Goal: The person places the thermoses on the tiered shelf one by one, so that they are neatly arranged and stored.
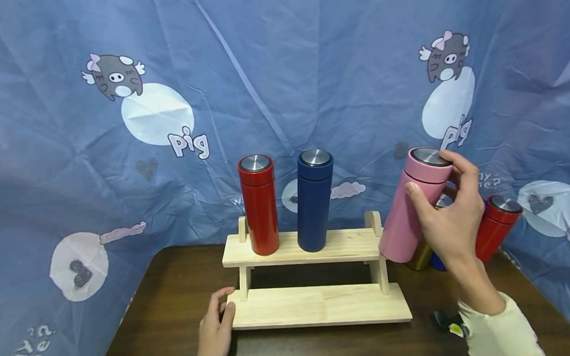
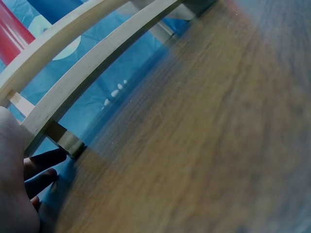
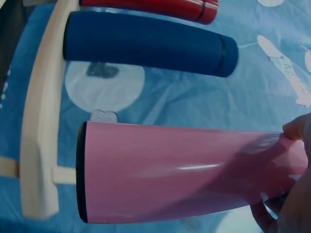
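My right hand grips a pink thermos bottle near its silver-topped lid, fingers on one side and thumb on the other. The bottle leans slightly at the right end of a two-tier wooden rack. In the right wrist view the dark base of the pink bottle appears apart from the upper board. A red thermos and a dark blue thermos stand on the upper shelf. My left hand holds the left end of the lower shelf, its fingers partly hidden behind the board.
Behind my right hand stand another red thermos, a gold one and a blue one, partly hidden. A small black object with a yellow-green patch lies on the brown table by the right sleeve. Blue patterned cloth hangs behind.
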Available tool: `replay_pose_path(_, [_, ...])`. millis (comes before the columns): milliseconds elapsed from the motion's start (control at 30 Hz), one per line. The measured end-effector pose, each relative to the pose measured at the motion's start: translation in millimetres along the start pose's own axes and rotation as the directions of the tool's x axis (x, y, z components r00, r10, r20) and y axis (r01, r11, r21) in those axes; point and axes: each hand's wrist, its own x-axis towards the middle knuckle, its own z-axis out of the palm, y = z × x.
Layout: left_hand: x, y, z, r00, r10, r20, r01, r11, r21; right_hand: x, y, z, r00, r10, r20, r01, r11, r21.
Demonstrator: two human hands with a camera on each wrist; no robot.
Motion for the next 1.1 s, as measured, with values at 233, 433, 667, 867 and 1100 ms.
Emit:
replay_pose_path(233, [-0.3, -1.5, 1.6, 1.000, -0.010, 0.002, 0.010, 1.000, -0.017, -5.9, 5.2, 25.8, 0.999, 0.037, 0.012, -0.038, 0.999, 0.032])
replay_pose_path(433, [0.2, -0.8, 0.7, 1.000, -0.002, 0.007, 0.003, 1.000, -0.025, -7.5, 4.3, 42.7, 0.999, 0.031, 0.012, -0.032, 0.998, 0.054])
replay_pose_path(667, [0.4, -2.9, 1.5, 1.000, 0.011, -0.005, -0.011, 0.999, -0.034, -7.6, 6.1, 62.5, 0.998, 0.048, 0.029, -0.050, 0.995, 0.083])
replay_pose_path(867, [-2.1, -9.5, 6.3, 0.990, 0.114, -0.088, -0.116, 0.993, -0.018, -11.3, 13.8, 74.2, 0.997, 0.043, 0.061, -0.048, 0.996, 0.076])
replay_pose_path(1100, [-0.4, -9.9, 3.4, 0.994, 0.095, -0.052, -0.096, 0.995, -0.010, -12.6, 18.1, 72.7, 0.996, 0.003, 0.085, -0.006, 0.999, 0.036])
